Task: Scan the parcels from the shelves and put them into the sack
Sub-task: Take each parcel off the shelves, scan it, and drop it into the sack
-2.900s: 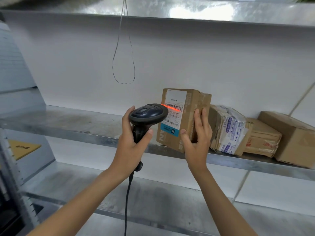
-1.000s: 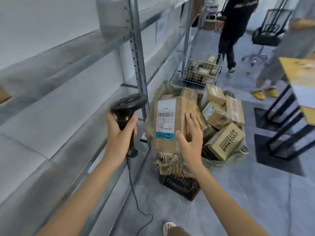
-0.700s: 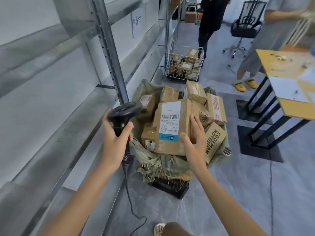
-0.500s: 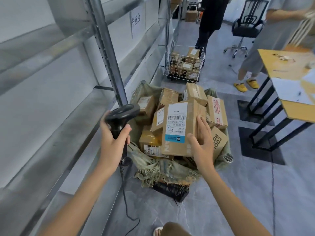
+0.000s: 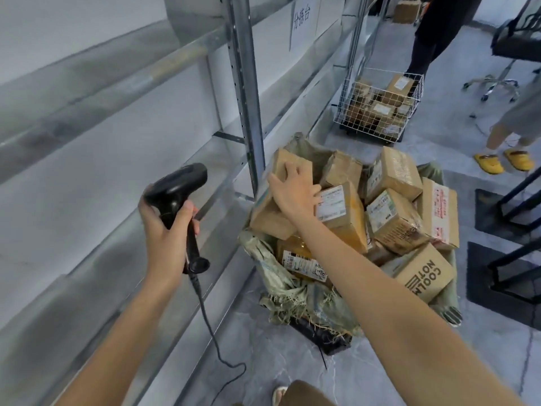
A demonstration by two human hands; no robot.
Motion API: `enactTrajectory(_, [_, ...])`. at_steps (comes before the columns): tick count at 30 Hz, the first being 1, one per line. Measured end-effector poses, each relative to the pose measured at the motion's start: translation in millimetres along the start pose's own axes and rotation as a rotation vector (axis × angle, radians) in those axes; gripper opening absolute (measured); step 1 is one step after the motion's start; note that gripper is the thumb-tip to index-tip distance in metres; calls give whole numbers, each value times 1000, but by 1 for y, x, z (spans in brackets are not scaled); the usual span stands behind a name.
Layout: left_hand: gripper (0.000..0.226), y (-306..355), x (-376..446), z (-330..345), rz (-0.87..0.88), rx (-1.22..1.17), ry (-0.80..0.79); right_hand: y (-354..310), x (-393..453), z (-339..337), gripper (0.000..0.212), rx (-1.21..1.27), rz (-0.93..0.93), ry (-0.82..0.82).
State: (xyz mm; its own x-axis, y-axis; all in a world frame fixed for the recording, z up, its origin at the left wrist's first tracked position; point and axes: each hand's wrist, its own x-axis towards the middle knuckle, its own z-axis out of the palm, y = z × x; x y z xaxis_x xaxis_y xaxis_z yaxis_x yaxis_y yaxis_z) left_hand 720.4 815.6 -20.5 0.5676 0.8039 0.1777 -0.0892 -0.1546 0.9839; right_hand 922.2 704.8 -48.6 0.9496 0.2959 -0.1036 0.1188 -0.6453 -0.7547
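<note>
The parcel point(image 5: 279, 194) lies tilted on the heap at the sack's point(image 5: 289, 294) left rim, by the shelf upright point(image 5: 246, 92). Our right hand point(image 5: 294, 190) rests on it, fingers spread and lightly curled over its top. Our left hand point(image 5: 167, 227) grips the scanner point(image 5: 178, 194), fingers wrapped round its handle. The sack is heaped with cardboard boxes, a "COOLMAN" box point(image 5: 421, 273) at its right rim. Beyond, a wire basket point(image 5: 377, 106) holds more parcels.
</note>
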Motion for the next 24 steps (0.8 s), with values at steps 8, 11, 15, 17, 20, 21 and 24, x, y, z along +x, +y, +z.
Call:
enactTrajectory(8, [52, -23, -14, -29, -76, 56, 65, 33, 23, 65, 73, -541, 51, -188])
enactTrajectory(11, [51, -33, -19, -27, -112, 50, 82, 24, 27, 69, 78, -543, 14, -204])
enactTrajectory(15, [60, -35, -23, -25, -142, 7, 45, 24, 25, 69, 81, -623, 1, -211])
enactTrajectory(17, [63, -32, -24, -26, -137, 10, 21, 26, 22, 68, 80, -645, -3, -206])
enactTrajectory(20, [56, -28, -24, -30, -111, 5, 12, 26, 18, 64, 77, -636, -35, -201])
enactTrajectory(21, [53, -26, -24, -32, -104, -1, 17, 26, 15, 63, 76, -629, -58, -198])
enactTrajectory(24, [50, -16, -30, -42, -81, -16, 26, 24, 2, 59, 72, -618, -151, -170])
